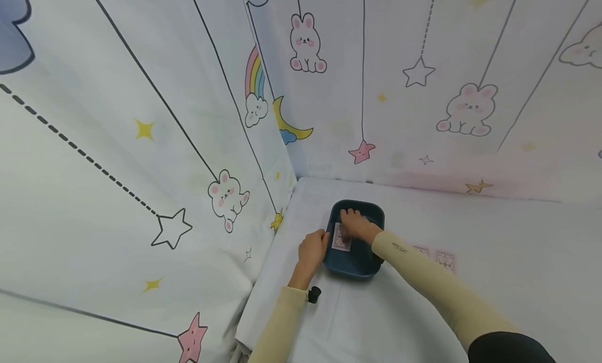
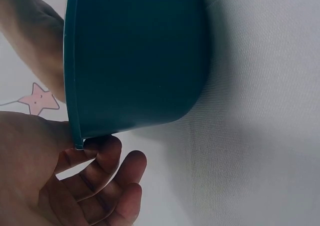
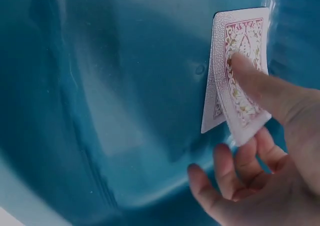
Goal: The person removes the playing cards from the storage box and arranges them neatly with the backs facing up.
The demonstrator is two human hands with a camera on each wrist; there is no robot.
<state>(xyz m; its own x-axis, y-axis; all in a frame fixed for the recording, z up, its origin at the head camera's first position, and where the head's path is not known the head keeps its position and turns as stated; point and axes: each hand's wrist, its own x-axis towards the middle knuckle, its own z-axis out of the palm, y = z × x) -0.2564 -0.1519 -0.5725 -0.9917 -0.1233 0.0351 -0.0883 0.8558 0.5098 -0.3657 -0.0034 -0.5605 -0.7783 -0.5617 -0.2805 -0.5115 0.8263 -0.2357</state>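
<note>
A deep teal plastic basin (image 1: 355,266) stands on the white cloth. My left hand (image 1: 311,252) grips its left rim; in the left wrist view, curled fingers (image 2: 107,153) hook against the outside below the lip. Inside the basin is my right hand (image 1: 358,226). It pinches a red-and-white patterned playing card (image 3: 245,113), with the thumb on the patterned back and fingers at the lower edge. That card is bent and lifted at its lower end. Beneath it shows part of a second playing card (image 3: 212,111), lying in the basin.
To the right of the basin, two more playing cards (image 1: 444,260) lie on the cloth-covered table (image 1: 508,248), one partly behind the right sleeve (image 1: 423,274). Printed fabric walls (image 1: 329,102) border the table at the left and back.
</note>
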